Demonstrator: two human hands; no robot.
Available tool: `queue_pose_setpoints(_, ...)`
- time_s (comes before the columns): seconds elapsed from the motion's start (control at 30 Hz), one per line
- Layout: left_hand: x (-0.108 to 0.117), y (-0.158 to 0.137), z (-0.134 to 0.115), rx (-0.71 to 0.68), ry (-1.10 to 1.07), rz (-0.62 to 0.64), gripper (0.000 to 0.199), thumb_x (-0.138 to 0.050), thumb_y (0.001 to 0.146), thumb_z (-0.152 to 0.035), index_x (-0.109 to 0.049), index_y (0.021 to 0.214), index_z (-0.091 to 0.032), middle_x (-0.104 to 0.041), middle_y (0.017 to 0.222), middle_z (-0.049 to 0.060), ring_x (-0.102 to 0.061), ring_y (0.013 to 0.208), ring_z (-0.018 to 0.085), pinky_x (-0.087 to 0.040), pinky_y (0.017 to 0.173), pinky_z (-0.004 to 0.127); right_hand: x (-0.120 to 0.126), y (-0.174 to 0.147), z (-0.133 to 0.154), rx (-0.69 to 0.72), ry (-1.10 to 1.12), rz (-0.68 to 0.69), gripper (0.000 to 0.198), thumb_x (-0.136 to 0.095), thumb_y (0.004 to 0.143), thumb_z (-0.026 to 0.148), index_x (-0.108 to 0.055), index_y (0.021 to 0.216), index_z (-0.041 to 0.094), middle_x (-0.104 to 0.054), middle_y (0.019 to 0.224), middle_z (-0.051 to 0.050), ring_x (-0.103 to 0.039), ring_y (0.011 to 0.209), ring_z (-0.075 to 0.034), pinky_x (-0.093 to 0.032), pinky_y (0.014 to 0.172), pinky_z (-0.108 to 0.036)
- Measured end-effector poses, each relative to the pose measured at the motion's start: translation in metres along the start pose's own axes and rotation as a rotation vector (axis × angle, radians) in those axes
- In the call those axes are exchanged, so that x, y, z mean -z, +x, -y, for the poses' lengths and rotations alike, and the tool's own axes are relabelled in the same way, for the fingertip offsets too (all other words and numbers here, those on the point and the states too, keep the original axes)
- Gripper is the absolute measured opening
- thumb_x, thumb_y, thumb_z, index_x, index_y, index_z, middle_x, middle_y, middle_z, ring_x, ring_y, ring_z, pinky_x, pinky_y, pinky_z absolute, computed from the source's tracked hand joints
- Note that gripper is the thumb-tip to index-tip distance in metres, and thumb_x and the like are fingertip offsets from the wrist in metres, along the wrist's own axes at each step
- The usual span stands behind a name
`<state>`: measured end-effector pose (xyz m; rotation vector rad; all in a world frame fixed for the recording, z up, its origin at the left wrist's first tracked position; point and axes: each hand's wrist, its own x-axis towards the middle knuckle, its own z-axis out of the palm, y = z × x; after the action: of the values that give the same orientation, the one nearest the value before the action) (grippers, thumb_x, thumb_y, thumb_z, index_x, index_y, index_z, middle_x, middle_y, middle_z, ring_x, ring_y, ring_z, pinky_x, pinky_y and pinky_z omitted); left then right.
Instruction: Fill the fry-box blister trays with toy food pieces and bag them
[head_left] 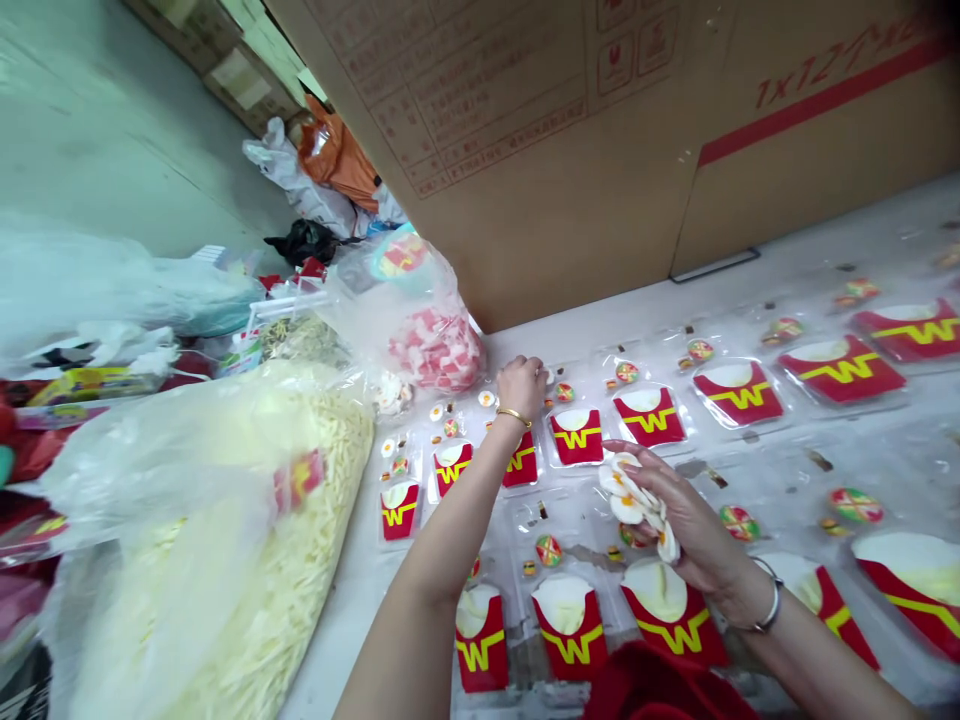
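My left hand (521, 388), with a gold bangle at the wrist, reaches over the back row of clear plastic trays. Its fingers are pinched at a tray, and a white edge of what looks like a toy fried egg shows at the fingertips. In my right hand (690, 515), above the front row, is a bunch of toy fried eggs (630, 495), white with orange yolks. The trays hold red fries boxes (576, 438) with a yellow zigzag, small round coloured pieces (626, 372) and tiny burgers. Back-row trays at the left also hold a fried egg (387, 448).
A large clear bag of pale yellow toy fries (322, 500) lies at the left. Behind it stands a bag of pink-and-white pieces (439, 345), with a small bag of eggs (394, 393) beside it. A big cardboard box (570, 230) walls off the back.
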<state>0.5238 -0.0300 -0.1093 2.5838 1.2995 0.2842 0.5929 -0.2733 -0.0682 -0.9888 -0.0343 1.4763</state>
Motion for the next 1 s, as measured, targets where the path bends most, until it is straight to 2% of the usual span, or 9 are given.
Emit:
queue_pose_setpoints(0.07,0.007,-0.009,-0.009,-0.015,0.013,-0.051,0.022,-0.055,0.085,-0.03,-0.064,0.102,-0.02,-0.062,0.104,0.01,-0.056,0.099,0.025,-0.039,0.085,0.037,0.001,0.001,0.0,0.031,0.019,0.008,0.029,-0.063,0.083,0.031,-0.056,0.111,0.027,-0.049,0.066,0.005,-0.035,0.042,-0.005,-0.028,0.036,-0.015)
queue_pose_setpoints(0.13,0.019,-0.025,-0.022,-0.036,-0.144,-0.04,0.027,-0.052,0.088,-0.035,-0.062,0.106,-0.018,-0.061,0.106,0.01,-0.055,0.098,0.023,-0.039,0.085,0.035,0.002,0.002,0.0,0.07,0.03,0.001,0.026,-0.062,0.083,0.032,-0.057,0.109,0.026,-0.048,0.065,0.005,-0.033,0.041,-0.005,-0.028,0.036,-0.016)
queue_pose_setpoints(0.2,0.034,-0.046,-0.038,-0.096,-0.403,0.12,0.029,-0.048,0.09,-0.041,-0.063,0.099,-0.018,-0.062,0.098,0.007,-0.056,0.089,0.019,-0.042,0.081,0.03,0.003,0.004,0.002,0.128,0.035,-0.035,0.027,-0.062,0.083,0.032,-0.058,0.109,0.026,-0.049,0.067,0.005,-0.034,0.043,-0.005,-0.028,0.036,-0.015)
queue_pose_setpoints(0.3,0.05,-0.079,-0.061,-0.17,-0.682,0.439,0.029,-0.058,0.083,-0.046,-0.062,0.087,-0.018,-0.062,0.086,0.002,-0.055,0.079,0.015,-0.043,0.074,0.025,0.006,0.006,0.004,0.207,0.053,-0.084,0.031,-0.063,0.082,0.032,-0.056,0.113,0.028,-0.052,0.075,0.003,-0.039,0.049,-0.007,-0.031,0.038,-0.015)
queue_pose_setpoints(0.37,0.052,-0.093,-0.073,-0.137,-0.783,0.523,0.027,-0.066,0.078,-0.043,-0.06,0.081,-0.016,-0.06,0.08,0.001,-0.053,0.074,0.013,-0.042,0.069,0.023,0.007,0.007,0.005,0.234,0.07,-0.089,0.034,-0.063,0.082,0.031,-0.055,0.115,0.028,-0.052,0.075,0.003,-0.039,0.049,-0.007,-0.031,0.038,-0.016)
queue_pose_setpoints(0.47,0.044,-0.095,-0.083,-0.038,-0.97,0.529,0.026,-0.065,0.079,-0.038,-0.054,0.076,-0.015,-0.056,0.074,0.0,-0.052,0.068,0.011,-0.041,0.062,0.021,0.01,0.008,0.004,0.236,0.098,-0.078,0.032,-0.064,0.082,0.031,-0.056,0.113,0.027,-0.05,0.072,0.004,-0.036,0.048,-0.006,-0.03,0.039,-0.016)
queue_pose_setpoints(0.63,0.022,-0.043,-0.086,0.02,-1.09,0.407,0.02,-0.06,0.081,-0.033,-0.05,0.083,-0.017,-0.055,0.071,-0.001,-0.057,0.065,0.011,-0.041,0.06,0.021,0.022,0.006,0.011,0.203,0.145,-0.082,0.031,-0.069,0.079,0.03,-0.056,0.107,0.025,-0.05,0.073,0.003,-0.037,0.051,-0.006,-0.028,0.04,-0.014)
queue_pose_setpoints(0.83,-0.02,0.046,-0.081,0.003,-0.614,0.216,0.007,-0.056,0.078,-0.019,-0.057,0.084,-0.017,-0.052,0.066,-0.003,-0.047,0.061,0.01,-0.036,0.058,0.022,0.04,-0.001,0.029,0.236,0.127,-0.131,0.033,-0.068,0.08,0.031,-0.055,0.11,0.025,-0.053,0.078,0.002,-0.037,0.051,-0.005,-0.027,0.039,-0.013)
queue_pose_setpoints(1.0,-0.038,0.07,-0.081,0.013,-0.31,0.203,0.014,-0.063,0.073,-0.023,-0.057,0.086,-0.019,-0.057,0.071,-0.001,-0.051,0.065,0.013,-0.037,0.061,0.025,0.052,-0.002,0.041,0.27,0.153,-0.151,0.028,-0.065,0.082,0.033,-0.055,0.108,0.026,-0.052,0.077,0.001,-0.038,0.051,-0.006,-0.027,0.038,-0.014)
